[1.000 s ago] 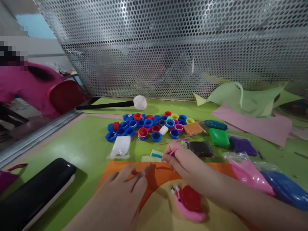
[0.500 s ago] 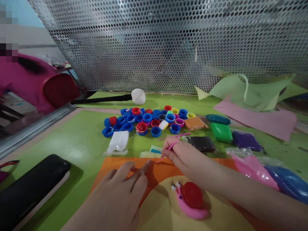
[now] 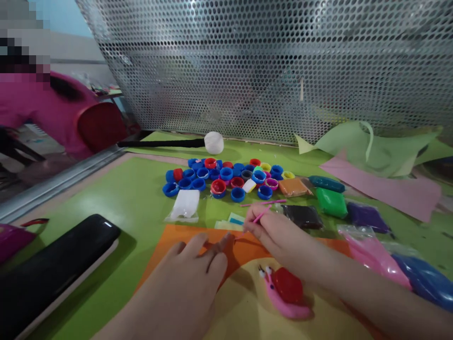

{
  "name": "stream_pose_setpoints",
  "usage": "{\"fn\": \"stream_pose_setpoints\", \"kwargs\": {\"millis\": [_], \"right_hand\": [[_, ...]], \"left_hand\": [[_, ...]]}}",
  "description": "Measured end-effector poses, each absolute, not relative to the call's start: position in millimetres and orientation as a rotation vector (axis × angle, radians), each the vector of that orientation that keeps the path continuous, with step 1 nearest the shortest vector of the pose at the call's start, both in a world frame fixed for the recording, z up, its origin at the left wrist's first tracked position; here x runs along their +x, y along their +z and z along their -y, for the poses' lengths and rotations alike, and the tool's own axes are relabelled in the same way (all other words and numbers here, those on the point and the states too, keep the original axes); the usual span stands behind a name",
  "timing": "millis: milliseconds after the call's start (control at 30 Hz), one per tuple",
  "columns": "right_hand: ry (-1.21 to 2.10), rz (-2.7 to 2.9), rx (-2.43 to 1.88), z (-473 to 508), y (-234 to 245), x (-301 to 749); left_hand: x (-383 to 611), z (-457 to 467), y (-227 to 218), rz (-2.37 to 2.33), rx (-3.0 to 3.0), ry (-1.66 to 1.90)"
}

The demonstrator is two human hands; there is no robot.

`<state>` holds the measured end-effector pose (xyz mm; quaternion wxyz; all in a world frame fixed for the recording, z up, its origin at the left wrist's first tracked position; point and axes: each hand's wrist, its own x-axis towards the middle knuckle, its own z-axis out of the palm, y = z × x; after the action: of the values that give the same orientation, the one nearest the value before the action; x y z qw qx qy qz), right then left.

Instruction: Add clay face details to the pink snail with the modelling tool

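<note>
My left hand (image 3: 189,274) lies over the left part of an orange sheet (image 3: 159,245), index finger stretched out, holding nothing I can see. My right hand (image 3: 274,231) pinches a thin pink modelling tool (image 3: 262,215), its tip down at the orange sheet close to the left index fingertip. Below the right wrist, a snail of pink clay (image 3: 288,309) with a red shell (image 3: 288,285) rests on a yellow rounded piece (image 3: 244,302) on the sheet. Small paper pieces (image 3: 226,225) and a second pink stick (image 3: 264,203) lie just beyond my hands.
Several bottle caps (image 3: 238,194) are grouped ahead. Clay packets lie around them: white (image 3: 186,204), black (image 3: 302,216), green (image 3: 331,202), blue (image 3: 423,276). A black case (image 3: 60,269) sits at left. A perforated metal panel (image 3: 230,71) stands behind; a person in pink (image 3: 53,113) is at far left.
The view has turned slightly left, so everything sits further right in the picture. Both hands keep nearly the same pose over the orange sheet, the pink tool still in my right hand.
</note>
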<state>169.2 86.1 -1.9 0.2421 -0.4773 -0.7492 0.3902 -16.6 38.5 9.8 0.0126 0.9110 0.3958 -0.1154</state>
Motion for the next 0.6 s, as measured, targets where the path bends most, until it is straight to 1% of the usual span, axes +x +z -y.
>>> {"fn": "stream_pose_setpoints", "kwargs": {"millis": [267,433,500,600], "right_hand": [[1.245,1.743,-1.104,-84,-21,178],[1.165,1.601,-1.06,-79,-24,179],[1.112,1.56,-1.072,-79,-27,180],[1.03,1.513,-1.082,-81,-30,183]], "left_hand": [[-15,-38,29,-1.371,2.656,-0.334],[-11,-47,23,-1.409,2.534,0.11],[-10,-49,16,-1.387,2.545,0.185],[-7,-48,9,-1.394,2.564,0.201]]}}
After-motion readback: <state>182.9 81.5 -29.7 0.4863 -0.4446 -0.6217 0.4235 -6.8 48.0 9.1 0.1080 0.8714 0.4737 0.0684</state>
